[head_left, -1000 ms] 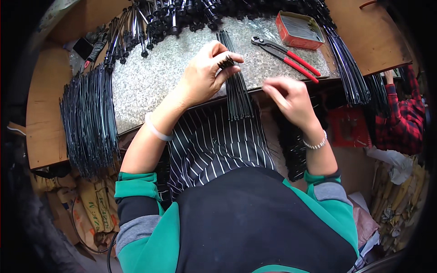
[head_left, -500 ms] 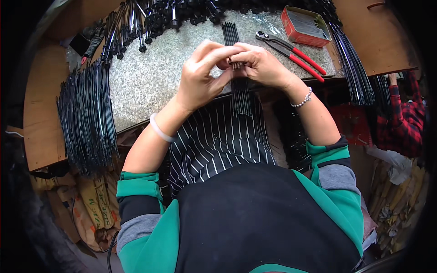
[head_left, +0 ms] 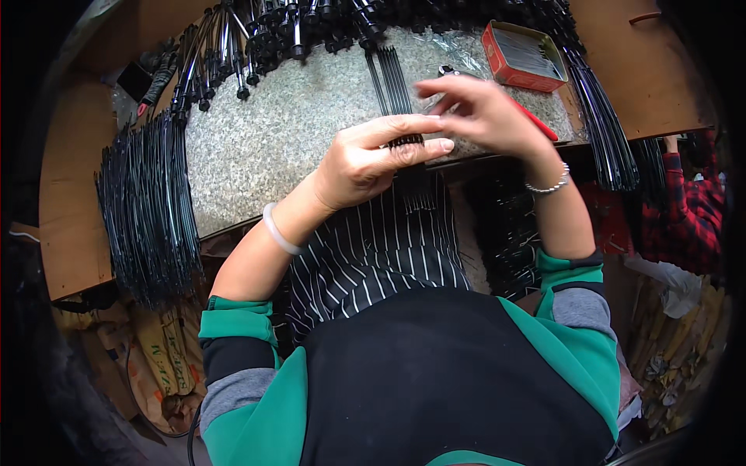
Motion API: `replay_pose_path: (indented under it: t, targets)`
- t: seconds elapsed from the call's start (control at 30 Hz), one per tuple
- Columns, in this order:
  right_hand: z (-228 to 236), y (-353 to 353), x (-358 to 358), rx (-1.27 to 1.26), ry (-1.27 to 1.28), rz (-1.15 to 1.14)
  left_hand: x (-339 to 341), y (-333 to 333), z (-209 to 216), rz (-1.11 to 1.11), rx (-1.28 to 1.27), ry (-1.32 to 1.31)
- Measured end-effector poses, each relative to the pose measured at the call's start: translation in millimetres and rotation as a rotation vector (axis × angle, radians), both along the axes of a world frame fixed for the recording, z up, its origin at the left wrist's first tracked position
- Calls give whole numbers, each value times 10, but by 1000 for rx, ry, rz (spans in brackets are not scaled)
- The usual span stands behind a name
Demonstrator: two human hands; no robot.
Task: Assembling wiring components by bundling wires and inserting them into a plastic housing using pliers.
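Observation:
My left hand (head_left: pixel 357 161) is closed around a flat row of thin black umbrella ribs (head_left: pixel 399 87), pinching them across the middle between thumb and fingers. The ribs' far ends lie over the speckled stone slab (head_left: pixel 272 132), one or two splayed apart from the others. Their near ends hang past the slab's edge above my striped apron (head_left: pixel 373 248). To the right, my right hand (head_left: pixel 493 116) is raised off the ribs, fingers apart and somewhat blurred, with nothing visible in it. Red-handled pincers (head_left: pixel 538 122) lie partly hidden behind that hand.
A red tin (head_left: pixel 531 80) of thin metal pieces stands at the back right. Long black ribs drape over the table edge at left (head_left: pixel 148 202) and right (head_left: pixel 602 116). Umbrella frames (head_left: pixel 295 27) crowd the back. Another person's plaid sleeve (head_left: pixel 684 194) shows at far right.
My right hand has let go of the ribs and moved right, in front of the pincers. My left hand has shifted slightly right and nearer to me, and the ribs have fanned out.

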State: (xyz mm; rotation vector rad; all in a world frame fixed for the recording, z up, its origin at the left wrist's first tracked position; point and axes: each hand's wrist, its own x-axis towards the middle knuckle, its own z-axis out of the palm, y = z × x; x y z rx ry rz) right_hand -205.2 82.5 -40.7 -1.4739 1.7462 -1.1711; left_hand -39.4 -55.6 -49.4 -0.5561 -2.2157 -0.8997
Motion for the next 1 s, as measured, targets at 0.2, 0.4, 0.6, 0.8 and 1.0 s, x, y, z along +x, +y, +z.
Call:
replay_pose_path:
  t: [0.2,0.4,0.6,0.8,1.0]
  targets:
    - [157,314,-1079,49,662,-560,-71,65,-12,28,-21,-5]
    - [64,313,-1363,265,948,-439,-149,107,-68,37,36,45]
    - [142,299,-1231,72,942,-428,-158,109,-137,12,98,13]
    - [44,302,-1457,241,760,-389,-226,155,-161,19,116,42]
    - [249,322,-910,-181,718,-559,-191,149,-169,24,142,38]
